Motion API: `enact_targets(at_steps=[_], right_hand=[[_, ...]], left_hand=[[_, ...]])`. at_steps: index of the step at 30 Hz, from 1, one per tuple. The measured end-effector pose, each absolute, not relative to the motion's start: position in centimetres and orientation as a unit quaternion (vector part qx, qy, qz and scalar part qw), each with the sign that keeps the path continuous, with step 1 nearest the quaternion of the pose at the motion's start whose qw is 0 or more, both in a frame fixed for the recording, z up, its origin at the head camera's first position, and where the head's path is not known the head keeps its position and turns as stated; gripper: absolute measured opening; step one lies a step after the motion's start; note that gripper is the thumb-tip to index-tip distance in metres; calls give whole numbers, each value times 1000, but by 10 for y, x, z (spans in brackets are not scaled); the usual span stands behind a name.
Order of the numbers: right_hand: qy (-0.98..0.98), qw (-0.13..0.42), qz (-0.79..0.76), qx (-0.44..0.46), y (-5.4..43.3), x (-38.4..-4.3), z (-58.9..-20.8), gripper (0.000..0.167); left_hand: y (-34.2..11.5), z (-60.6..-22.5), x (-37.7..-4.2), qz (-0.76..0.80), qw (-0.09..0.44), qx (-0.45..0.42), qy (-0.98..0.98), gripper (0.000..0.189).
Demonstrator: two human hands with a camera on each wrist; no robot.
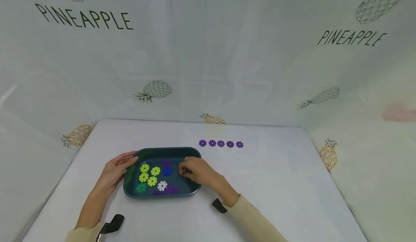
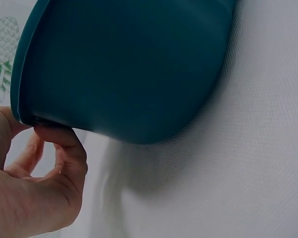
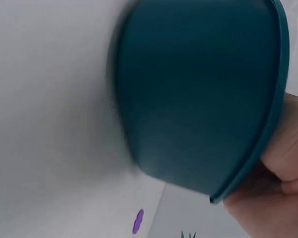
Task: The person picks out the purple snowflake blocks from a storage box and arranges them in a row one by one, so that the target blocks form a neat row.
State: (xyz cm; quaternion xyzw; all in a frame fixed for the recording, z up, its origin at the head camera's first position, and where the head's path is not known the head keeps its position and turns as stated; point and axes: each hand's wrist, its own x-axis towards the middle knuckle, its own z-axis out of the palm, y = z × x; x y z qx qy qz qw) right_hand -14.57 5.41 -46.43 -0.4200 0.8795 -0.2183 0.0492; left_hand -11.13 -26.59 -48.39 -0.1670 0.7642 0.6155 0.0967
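Observation:
A dark teal tray [image 1: 162,195] stands on the white table, holding flower-shaped plastic discs. Among them are several yellow discs [image 1: 152,181], a green disc [image 1: 141,188], a blue disc [image 1: 167,171], a white disc [image 1: 162,186] and purple discs [image 1: 171,189]. At the tray's left end my left hand [image 1: 113,171] pinches the rim; the left wrist view shows its bent fingers [image 2: 72,148] under the edge. My right hand [image 1: 198,170] reaches over the right rim, with its fingers bent down inside the tray. Whether those fingertips hold a disc is hidden.
Several purple discs [image 1: 221,143] lie in a row behind the tray, to its right. A white cloth [image 1: 208,54] printed with pineapples hangs behind and beside the table [image 1: 276,177].

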Motion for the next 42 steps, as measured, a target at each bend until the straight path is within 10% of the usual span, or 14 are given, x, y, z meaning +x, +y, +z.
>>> enact_targets(at_steps=[42], right_hand=[[755, 25, -651, -72, 174, -196, -483, 24]], left_hand=[[-267, -483, -110, 635, 100, -168, 748, 61]])
